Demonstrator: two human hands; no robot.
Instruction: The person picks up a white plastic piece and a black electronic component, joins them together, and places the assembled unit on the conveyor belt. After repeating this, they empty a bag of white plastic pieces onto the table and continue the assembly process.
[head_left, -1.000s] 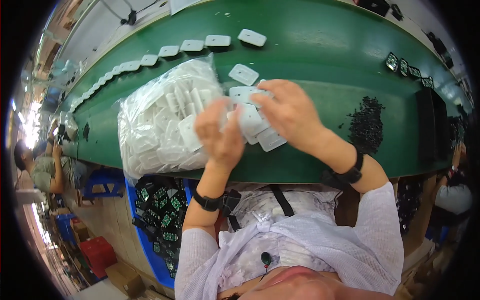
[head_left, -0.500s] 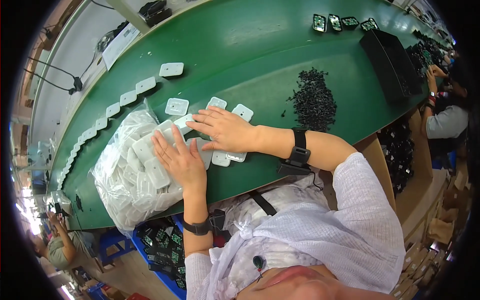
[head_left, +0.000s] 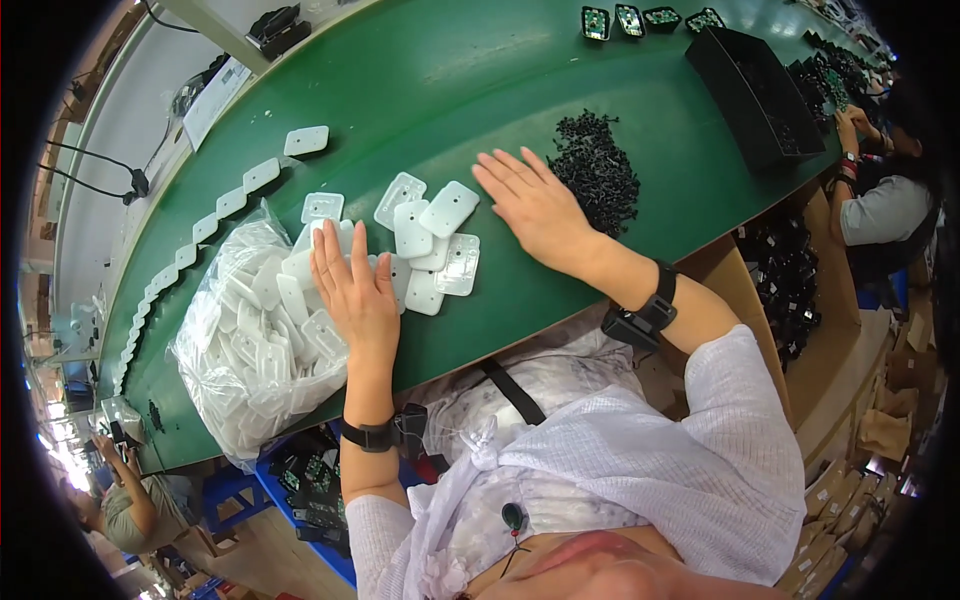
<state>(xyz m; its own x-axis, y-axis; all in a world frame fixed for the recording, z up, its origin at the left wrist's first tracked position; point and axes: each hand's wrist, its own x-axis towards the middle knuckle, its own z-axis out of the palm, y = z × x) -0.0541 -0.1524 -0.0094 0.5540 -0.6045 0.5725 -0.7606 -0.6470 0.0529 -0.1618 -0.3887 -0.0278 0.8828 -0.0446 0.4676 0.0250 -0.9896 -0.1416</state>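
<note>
My left hand (head_left: 354,297) lies flat with fingers stretched over white plastic covers at the mouth of a clear plastic bag (head_left: 190,345), which is full of the same covers. My right hand (head_left: 540,212) is open above the green table, its fingers pointing up and left, and holds nothing. Between the hands lies a loose, overlapping group of white covers (head_left: 449,208); some show their smooth outside, others their hollow inside. One more cover (head_left: 322,207) rests just beyond the bag. Right of my right hand is a heap of small black parts (head_left: 597,165).
A curved row of white covers (head_left: 231,202) runs along the far left of the green table (head_left: 430,110). At the back right are a black bin (head_left: 755,100) and several black cases with green boards (head_left: 628,20). A blue crate (head_left: 330,545) stands below the edge. Co-workers sit at both ends.
My right hand has moved right, off the covers, toward the black parts. More covers now lie spread between my hands. My left hand stays at the bag's mouth.
</note>
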